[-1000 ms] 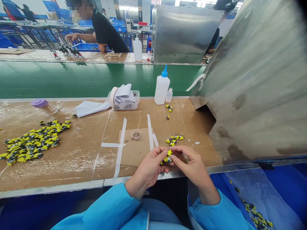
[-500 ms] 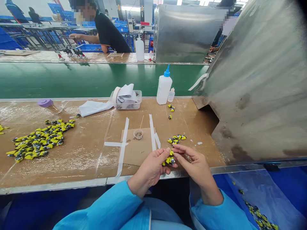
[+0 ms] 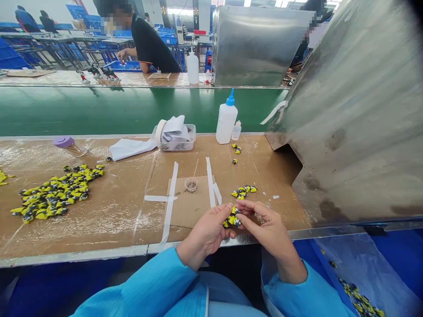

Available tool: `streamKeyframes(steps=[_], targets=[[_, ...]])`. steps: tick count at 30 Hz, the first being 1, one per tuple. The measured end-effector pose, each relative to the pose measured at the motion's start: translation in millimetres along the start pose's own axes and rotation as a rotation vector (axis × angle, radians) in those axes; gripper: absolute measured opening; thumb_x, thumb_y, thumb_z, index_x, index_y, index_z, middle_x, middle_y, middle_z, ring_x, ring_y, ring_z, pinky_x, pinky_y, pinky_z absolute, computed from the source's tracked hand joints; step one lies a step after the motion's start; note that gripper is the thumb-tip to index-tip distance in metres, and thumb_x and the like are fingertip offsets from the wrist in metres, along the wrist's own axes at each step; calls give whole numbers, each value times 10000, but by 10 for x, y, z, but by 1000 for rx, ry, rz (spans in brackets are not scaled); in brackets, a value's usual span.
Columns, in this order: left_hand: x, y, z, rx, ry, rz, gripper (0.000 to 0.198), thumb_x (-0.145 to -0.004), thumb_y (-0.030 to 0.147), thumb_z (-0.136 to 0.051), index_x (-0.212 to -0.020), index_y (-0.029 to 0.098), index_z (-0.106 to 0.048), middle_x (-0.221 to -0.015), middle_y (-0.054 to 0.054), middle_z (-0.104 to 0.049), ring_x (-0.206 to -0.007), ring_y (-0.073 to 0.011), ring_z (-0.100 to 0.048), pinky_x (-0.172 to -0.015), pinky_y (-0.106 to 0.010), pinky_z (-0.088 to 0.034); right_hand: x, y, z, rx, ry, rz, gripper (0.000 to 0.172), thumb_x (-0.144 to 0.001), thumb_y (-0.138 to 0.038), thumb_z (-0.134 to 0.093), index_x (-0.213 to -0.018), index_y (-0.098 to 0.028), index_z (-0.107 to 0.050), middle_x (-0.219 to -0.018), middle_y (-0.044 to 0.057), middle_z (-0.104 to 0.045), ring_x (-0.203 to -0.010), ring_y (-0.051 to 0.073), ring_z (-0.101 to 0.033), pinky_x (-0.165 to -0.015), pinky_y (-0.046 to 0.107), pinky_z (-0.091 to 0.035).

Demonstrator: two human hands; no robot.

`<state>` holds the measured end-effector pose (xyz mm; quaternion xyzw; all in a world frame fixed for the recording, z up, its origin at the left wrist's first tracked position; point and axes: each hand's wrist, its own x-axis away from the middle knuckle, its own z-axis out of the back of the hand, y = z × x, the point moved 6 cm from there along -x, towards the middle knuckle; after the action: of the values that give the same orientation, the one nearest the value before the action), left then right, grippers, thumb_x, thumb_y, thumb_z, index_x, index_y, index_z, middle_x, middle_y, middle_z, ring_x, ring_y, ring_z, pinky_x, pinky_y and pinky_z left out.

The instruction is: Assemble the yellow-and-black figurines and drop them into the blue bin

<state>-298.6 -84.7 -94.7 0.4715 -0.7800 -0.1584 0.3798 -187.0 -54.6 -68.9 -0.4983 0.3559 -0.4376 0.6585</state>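
Several small yellow-and-black pieces (image 3: 231, 221) with white spots rest in my left hand (image 3: 209, 231), whose fingers curl round them. My right hand (image 3: 264, 222) meets it from the right, thumb and fingertips pinching at one of these pieces; the exact grip is partly hidden. Both hands hover at the table's front edge. Just beyond them lies a small cluster of matching pieces (image 3: 243, 191). Three more loose ones (image 3: 236, 149) sit farther back, by the bottles. A large heap of the same pieces (image 3: 59, 193) spreads over the left of the table.
A taped cardboard sheet (image 3: 185, 211) bears a small cup (image 3: 191, 185) with a stick. Behind stand a blue-capped bottle (image 3: 226, 121), a tub with cloth (image 3: 178, 138) and a purple-lidded jar (image 3: 64, 141). A metal hood (image 3: 360, 132) blocks the right. Across the green belt (image 3: 115, 110) a co-worker sits.
My right fingertips have shifted slightly left and down onto the pieces held in my left hand. Across the belt, the co-worker's hand has moved right, over the blue tray.
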Motion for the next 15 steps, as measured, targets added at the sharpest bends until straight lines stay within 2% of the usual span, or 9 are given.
streamKeyframes(steps=[3,8,15], targets=[[8,3,-6,-19,6,-7,269,-775,380,-643,-857,125,-616,-746,-46,-610,-606,-107,-587,-424,-154,-417,-12,-30,23,65,19,33,291,-798,-277,-618,-1084,-238,-649,-968,69,-633,-817,165,-612,-580,262,-604],[22,17,0,-34,23,-55,227,-791,354,-631,-863,147,-570,-766,-25,-579,-609,-106,-589,-411,-144,-423,-30,-93,60,261,67,146,260,-815,-262,-606,-1071,-255,-656,-920,45,-655,-810,157,-620,-739,306,-564],[7,7,-10,15,-46,0,256,-832,350,-582,-923,114,-626,-815,-61,-603,-605,-85,-569,-427,-139,-435,-13,-43,16,220,62,125,280,-817,-291,-609,-1094,-260,-643,-977,48,-658,-859,178,-630,-774,329,-557]])
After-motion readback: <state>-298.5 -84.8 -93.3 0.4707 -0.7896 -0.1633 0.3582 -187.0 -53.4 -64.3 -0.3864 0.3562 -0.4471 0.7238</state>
